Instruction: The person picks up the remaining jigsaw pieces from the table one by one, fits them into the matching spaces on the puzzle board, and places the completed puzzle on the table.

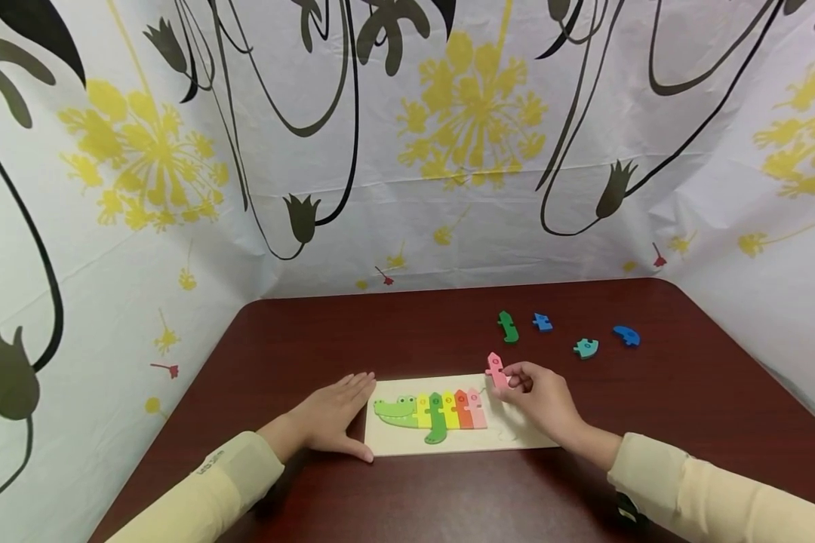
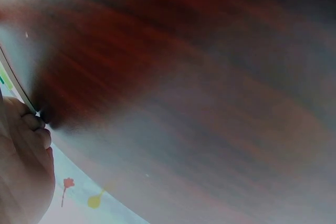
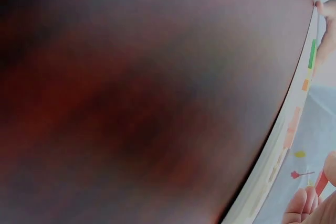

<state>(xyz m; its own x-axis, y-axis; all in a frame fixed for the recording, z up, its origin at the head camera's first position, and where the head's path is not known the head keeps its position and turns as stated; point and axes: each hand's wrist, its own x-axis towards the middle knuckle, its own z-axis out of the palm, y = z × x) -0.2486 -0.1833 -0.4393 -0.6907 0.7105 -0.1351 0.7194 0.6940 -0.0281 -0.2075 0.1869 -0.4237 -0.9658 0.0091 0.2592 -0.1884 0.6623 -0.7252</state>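
A pale wooden puzzle board (image 1: 397, 447) lies on the table, bearing a crocodile partly filled with coloured pieces: a green head (image 1: 395, 409), then yellow, green, orange and pink segments. My left hand (image 1: 336, 415) rests flat at the board's left edge, its fingers straight and thumb by the lower corner. Above the board's right part, my right hand (image 1: 539, 396) pinches a pink puzzle piece (image 1: 495, 369) between thumb and fingers. In the right wrist view the pink piece (image 3: 321, 181) shows only as a thin edge between the fingertips.
Beyond the board lie several loose pieces: a green one (image 1: 508, 327), a small blue one (image 1: 542, 323), a teal one (image 1: 585, 348) and a curved blue one (image 1: 627, 335). A flower-printed cloth (image 1: 394, 211) hangs behind the dark red table (image 1: 326, 339).
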